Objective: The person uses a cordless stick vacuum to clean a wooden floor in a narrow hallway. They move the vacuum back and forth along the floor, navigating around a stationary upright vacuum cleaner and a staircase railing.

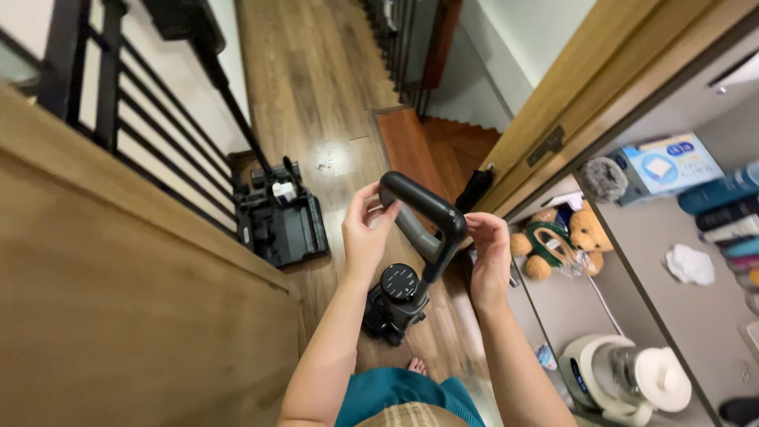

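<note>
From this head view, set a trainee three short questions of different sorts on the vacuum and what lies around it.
1. True or false: both hands touch the vacuum handle.
2. What stands on the floor by the black railing? A) a bucket B) a black charging dock C) a stool
3. Name the soft toy on the shelf right of the vacuum.

Key
1. True: the left hand pinches the handle's top end, the right hand meets its other side.
2. B
3. A teddy bear.

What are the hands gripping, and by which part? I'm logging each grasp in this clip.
An upright vacuum cleaner, by its looped black handle: left hand pinches the front end, right hand touches the rear.
</note>
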